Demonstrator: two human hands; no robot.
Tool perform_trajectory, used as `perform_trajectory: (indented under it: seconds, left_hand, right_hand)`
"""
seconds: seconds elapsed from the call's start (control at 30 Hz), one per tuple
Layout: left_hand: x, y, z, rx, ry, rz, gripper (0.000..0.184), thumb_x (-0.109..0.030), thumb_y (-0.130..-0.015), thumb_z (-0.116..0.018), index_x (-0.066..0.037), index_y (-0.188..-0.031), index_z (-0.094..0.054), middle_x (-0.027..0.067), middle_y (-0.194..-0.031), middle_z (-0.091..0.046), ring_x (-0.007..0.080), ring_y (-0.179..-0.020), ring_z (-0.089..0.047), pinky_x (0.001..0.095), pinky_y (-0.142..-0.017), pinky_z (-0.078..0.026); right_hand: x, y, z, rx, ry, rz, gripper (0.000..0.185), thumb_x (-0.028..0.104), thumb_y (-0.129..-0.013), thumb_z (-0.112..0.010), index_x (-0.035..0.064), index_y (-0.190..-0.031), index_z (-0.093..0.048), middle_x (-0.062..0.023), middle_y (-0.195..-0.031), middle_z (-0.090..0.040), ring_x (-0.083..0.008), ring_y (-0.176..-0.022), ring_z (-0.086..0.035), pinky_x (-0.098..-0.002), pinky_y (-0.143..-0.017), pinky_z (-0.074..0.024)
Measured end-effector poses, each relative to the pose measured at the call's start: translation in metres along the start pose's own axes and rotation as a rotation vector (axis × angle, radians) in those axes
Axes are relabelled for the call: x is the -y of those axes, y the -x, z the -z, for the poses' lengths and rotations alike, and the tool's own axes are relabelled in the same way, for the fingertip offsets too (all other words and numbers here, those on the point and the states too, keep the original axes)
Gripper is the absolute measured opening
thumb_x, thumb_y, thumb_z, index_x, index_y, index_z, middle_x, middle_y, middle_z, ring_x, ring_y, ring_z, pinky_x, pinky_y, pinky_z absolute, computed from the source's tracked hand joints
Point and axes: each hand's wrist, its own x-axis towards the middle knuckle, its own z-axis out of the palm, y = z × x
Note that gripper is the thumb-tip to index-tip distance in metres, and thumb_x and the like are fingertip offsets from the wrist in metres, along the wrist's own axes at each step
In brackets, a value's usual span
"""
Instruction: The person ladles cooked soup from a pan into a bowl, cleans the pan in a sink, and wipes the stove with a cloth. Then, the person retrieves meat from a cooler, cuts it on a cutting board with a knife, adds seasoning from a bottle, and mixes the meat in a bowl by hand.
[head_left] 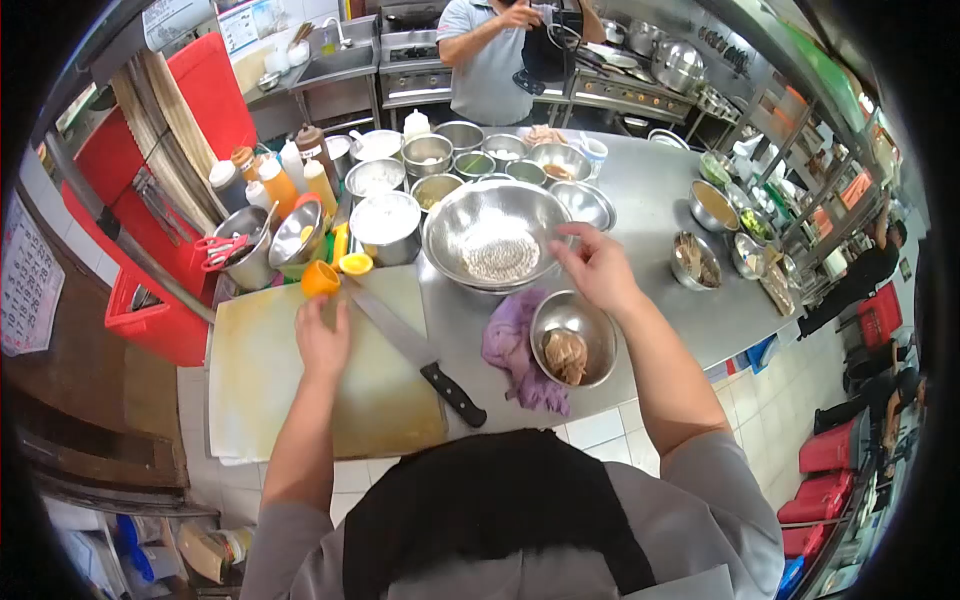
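Observation:
My left hand (322, 340) is over the cutting board (270, 400), fingers apart, with its fingertips just below an orange cup-like item (320, 279). A yellow round piece (356, 264) lies beside that item. The knife (405, 335) rests diagonally across the board's right side. My right hand (600, 270) hovers at the right rim of a large steel bowl (450, 225), thumb and index finger apart, nothing visible between them. Small pale pieces (500, 258) cover the bowl's bottom. Below it, a purple cloth (508, 340) touches a smaller bowl (597, 335) holding brownish food (566, 356).
Steel containers (385, 222) and squeeze bottles (318, 180) crowd the back left. A red-handled tool (215, 252) stands in a pot. More food bowls (714, 208) sit on the right. Across the counter (645, 180) stands another person (483, 60) near the stoves.

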Motion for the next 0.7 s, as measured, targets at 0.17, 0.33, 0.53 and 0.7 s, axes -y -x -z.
perform_trajectory:
  seconds: [0.17, 0.33, 0.53, 0.7]
  left_hand:
    - [0.01, 0.018, -0.002, 0.068, -0.127, -0.104, 0.032, -0.029, -0.082, -0.073, -0.005, -0.091, -0.055, 0.0143, -0.093, -0.055, 0.0352, -0.095, -0.053, 0.0464, -0.083, -0.043]
    - [-0.005, 0.013, 0.001, 0.113, -0.178, -0.076, 0.033, -0.029, -0.081, -0.074, -0.006, -0.092, -0.054, 0.0135, -0.095, -0.055, 0.0342, -0.097, -0.052, 0.0461, -0.084, -0.042]
    - [-0.006, 0.009, -0.001, 0.17, -0.185, -0.015, 0.034, -0.026, -0.077, -0.077, -0.006, -0.092, -0.054, 0.0129, -0.095, -0.054, 0.034, -0.096, -0.052, 0.0458, -0.084, -0.041]
    - [-0.003, 0.009, -0.006, 0.169, -0.208, -0.018, 0.037, -0.026, -0.074, -0.079, -0.007, -0.093, -0.053, 0.0135, -0.098, -0.054, 0.0343, -0.098, -0.052, 0.0449, -0.086, -0.041]
  right_hand:
    - [-0.023, -0.103, -0.014, -0.097, -0.05, 0.033, 0.025, 0.03, -0.089, -0.069, 0.0059, -0.097, -0.073, -0.0097, -0.069, -0.066, -0.0169, -0.06, -0.059, -0.0334, -0.06, -0.0485]
    - [-0.027, -0.215, -0.049, -0.093, 0.248, 0.197, 0.025, 0.029, -0.089, -0.065, 0.0066, -0.095, -0.073, -0.0155, -0.076, -0.071, -0.026, -0.07, -0.069, -0.0388, -0.068, -0.0532]
    - [-0.036, -0.336, -0.068, -0.088, 0.164, 0.081, 0.023, 0.027, -0.083, -0.067, 0.0076, -0.092, -0.074, -0.0142, -0.086, -0.074, -0.0255, -0.077, -0.071, -0.0372, -0.075, -0.0555]
    - [-0.004, -0.378, -0.125, 0.072, 0.121, 0.12, 0.035, 0.033, -0.078, -0.075, 0.0043, -0.098, -0.075, -0.0127, -0.086, -0.074, -0.023, -0.082, -0.071, -0.0352, -0.08, -0.0551]
